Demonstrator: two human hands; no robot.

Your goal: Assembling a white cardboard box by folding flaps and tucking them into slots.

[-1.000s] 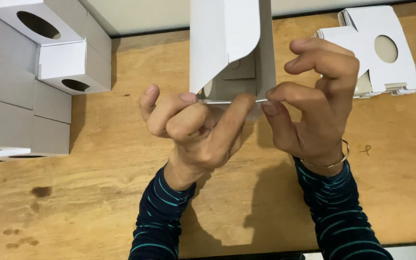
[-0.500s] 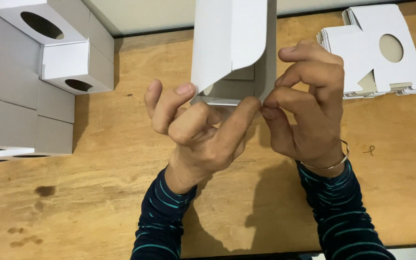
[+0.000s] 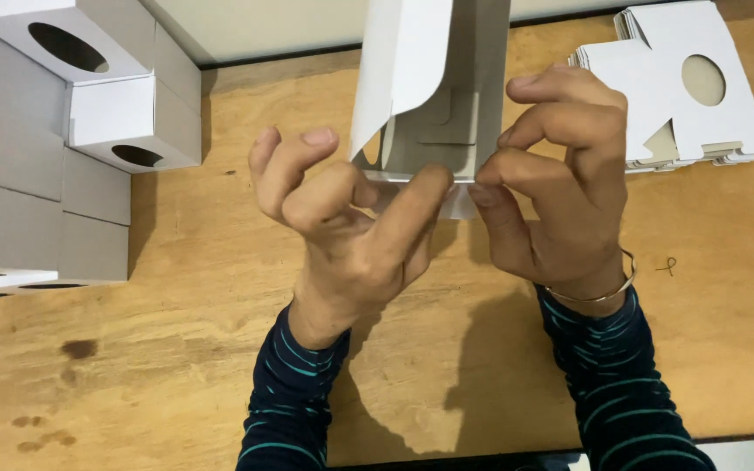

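Left hand (image 3: 351,227) now pinches the box (image 3: 447,105) bottom flap with the right hand (image 3: 560,192); flap's nearly tucked in.

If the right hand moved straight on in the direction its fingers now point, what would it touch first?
The right hand points leftward at the near edge of the half-folded white carton it already pinches; just beyond it would probably meet the left hand, though depth is unclear.

Bright, even overhead light; soft shadows fall toward the viewer on the wooden table (image 3: 176,349); focus sharp, no glare.
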